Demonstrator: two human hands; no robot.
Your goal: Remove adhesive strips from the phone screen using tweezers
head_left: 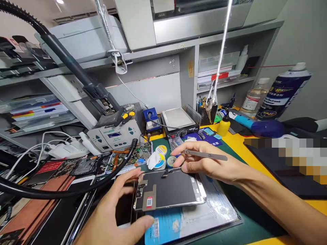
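At a cluttered bench, a grey mat fills the lower centre of the frame. On it lies a phone panel, back up. The left hand, lower left, pinches the panel's near-left edge between thumb and fingers. The right hand, centre right, grips tweezers with fingers pressed together, tips at the panel's top edge. The panel looks thin, stiff and fragile, best held by its edges.

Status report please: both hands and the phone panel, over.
Left hand grips phone panel by its left end. Right hand holds tweezers, fingertips at panel's top edge. Black hose crosses close by.
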